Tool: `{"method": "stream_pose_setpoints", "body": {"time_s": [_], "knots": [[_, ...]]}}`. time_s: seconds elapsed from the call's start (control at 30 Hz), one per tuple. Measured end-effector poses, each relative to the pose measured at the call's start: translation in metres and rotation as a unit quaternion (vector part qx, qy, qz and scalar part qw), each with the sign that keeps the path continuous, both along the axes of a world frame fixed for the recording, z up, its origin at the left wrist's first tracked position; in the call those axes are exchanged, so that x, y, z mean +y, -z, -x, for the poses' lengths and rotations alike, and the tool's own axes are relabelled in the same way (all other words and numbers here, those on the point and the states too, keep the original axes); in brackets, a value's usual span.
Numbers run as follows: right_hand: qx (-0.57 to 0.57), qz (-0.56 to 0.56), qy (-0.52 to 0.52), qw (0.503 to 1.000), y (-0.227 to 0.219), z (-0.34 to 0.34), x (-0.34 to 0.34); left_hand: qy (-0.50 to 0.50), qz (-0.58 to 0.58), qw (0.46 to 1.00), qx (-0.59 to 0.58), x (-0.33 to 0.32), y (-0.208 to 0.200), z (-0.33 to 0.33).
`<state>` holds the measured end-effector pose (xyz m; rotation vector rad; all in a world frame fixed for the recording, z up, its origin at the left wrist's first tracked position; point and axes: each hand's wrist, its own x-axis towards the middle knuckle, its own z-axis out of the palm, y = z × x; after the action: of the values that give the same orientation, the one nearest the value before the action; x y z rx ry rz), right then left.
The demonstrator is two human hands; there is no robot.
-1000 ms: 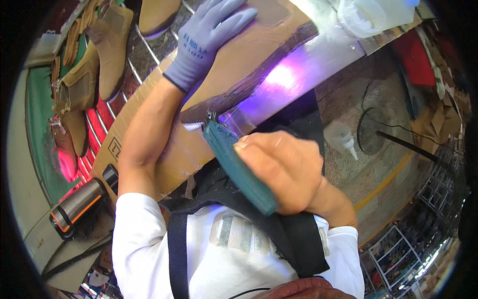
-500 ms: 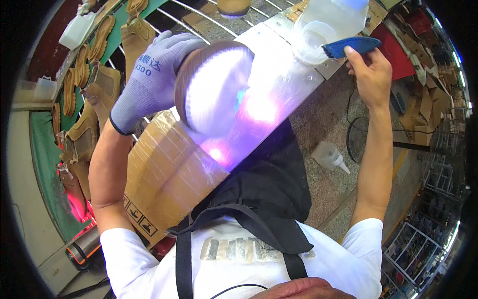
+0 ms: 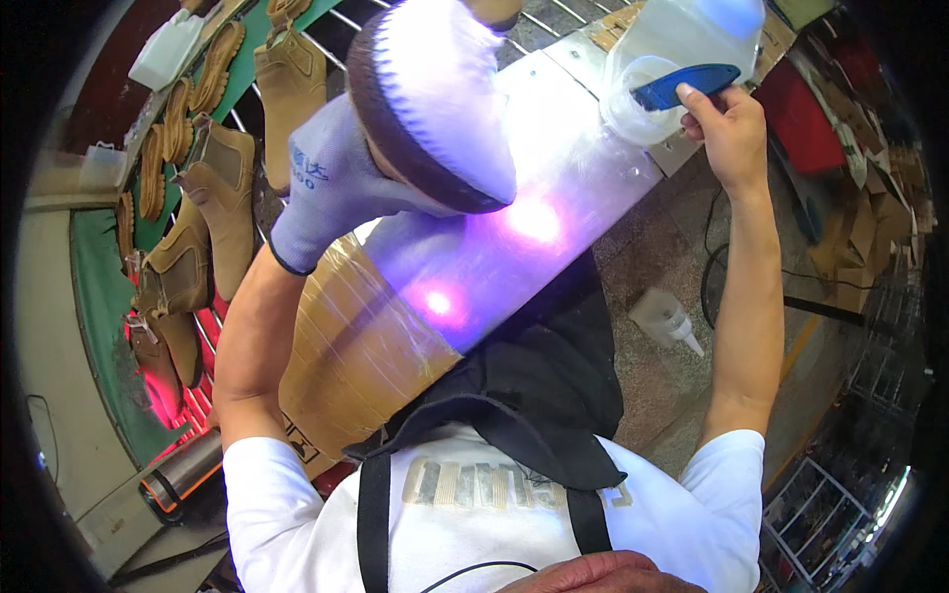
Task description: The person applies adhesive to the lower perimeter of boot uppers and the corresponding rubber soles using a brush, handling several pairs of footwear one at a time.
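Observation:
My left hand (image 3: 341, 183), in a grey-lavender knit glove, is closed on a brown boot (image 3: 379, 99) held above the bench. The boot's pale underside, with stitching along its edge, faces up under bright violet light. My bare right hand (image 3: 730, 133) pinches the flat blue handle of a brush (image 3: 700, 84). The brush's far end is at the round mouth of a translucent plastic jug (image 3: 682, 44); its bristles cannot be made out.
A shiny metal-topped bench (image 3: 583, 188) runs diagonally, with cardboard (image 3: 376, 341) at its near end. Several brown boots (image 3: 222, 198) and loose soles (image 3: 217, 64) stand on a rack at the left. A nozzle bottle (image 3: 667, 318) is at the right, beyond the bench edge.
My left hand has turned the boot and moved it up, so its underside tilts differently. My right hand has lowered the brush slightly toward the jug's mouth.

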<state>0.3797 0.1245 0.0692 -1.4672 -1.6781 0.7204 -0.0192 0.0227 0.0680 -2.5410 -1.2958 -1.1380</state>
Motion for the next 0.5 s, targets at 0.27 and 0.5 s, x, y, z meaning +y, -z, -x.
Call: {"method": "stream_pose_setpoints", "body": {"time_s": [0.27,0.5], "knots": [[0.35,0.134,-0.02,0.927,0.039,-0.018,-0.008,-0.018,-0.138,0.971,0.196,-0.003,-0.058,0.0],[0.4,0.148,-0.055,0.903,0.053,-0.039,-0.038,-0.008,-0.191,0.928,0.32,-0.008,-0.069,0.001]]}}
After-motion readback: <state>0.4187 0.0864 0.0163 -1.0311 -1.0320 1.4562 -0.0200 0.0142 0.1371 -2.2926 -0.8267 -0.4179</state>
